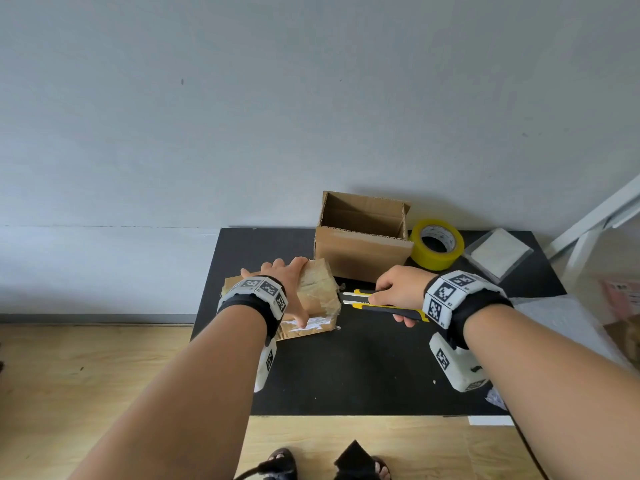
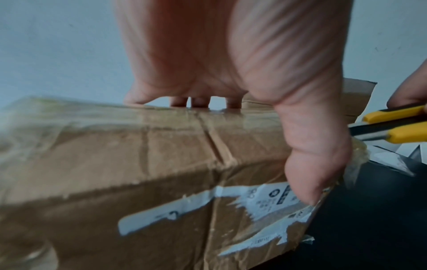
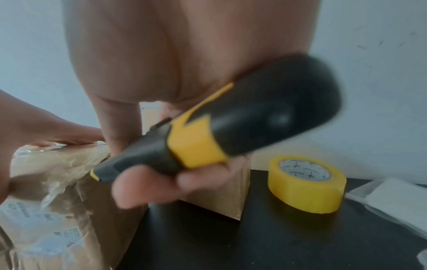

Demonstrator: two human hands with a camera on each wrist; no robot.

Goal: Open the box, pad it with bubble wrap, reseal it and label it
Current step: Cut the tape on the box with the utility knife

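Observation:
A worn brown box (image 1: 317,294), wrapped in clear tape with a torn white label on its near side, lies on the black table (image 1: 363,368). My left hand (image 1: 289,278) grips it from above, fingers hooked over the far top edge (image 2: 201,102) and thumb (image 2: 307,164) pressing the near face. My right hand (image 1: 398,289) grips a yellow and black utility knife (image 1: 360,299). The knife's front end sits at the box's right end. In the right wrist view the knife handle (image 3: 231,127) is blurred and the blade tip is hidden.
An open, empty cardboard carton (image 1: 360,237) stands just behind the box against the wall. A yellow tape roll (image 1: 436,244) lies to its right, then a clear bag with a white sheet (image 1: 498,254). A whitish sheet (image 1: 557,320) covers the table's right edge.

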